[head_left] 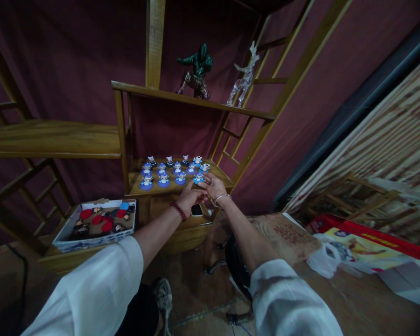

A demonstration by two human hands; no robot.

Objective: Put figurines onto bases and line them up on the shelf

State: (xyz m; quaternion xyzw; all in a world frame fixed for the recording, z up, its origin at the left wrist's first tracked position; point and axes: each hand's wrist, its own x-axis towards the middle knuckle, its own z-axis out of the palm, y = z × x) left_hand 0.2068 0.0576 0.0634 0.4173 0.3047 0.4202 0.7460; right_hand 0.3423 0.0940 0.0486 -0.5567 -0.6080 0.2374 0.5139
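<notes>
On the lower shelf point(140, 190) several small cartoon figurines stand in rows on round bases. The front-row blue figurine point(198, 178) at the right end is right at my fingers. My right hand point(213, 185), with a silver bangle at the wrist, reaches around its right side, fingers bent against its base. Close beside it, my left hand point(192, 196) has its fingers stretched toward the base from the front left; a dark red bead bracelet is on that wrist. The two hands nearly meet, and their fingertips partly overlap in view. A purple-based figurine point(180, 178) stands just left.
An open box point(94, 240) of red-based figurines sits at the lower left. A phone point(196, 210) lies below my hands. On the upper shelf stand a green crouching statue point(198, 70) and a clear deer point(243, 79). A plastic bag point(324, 259) and red packaging point(374, 245) are at right.
</notes>
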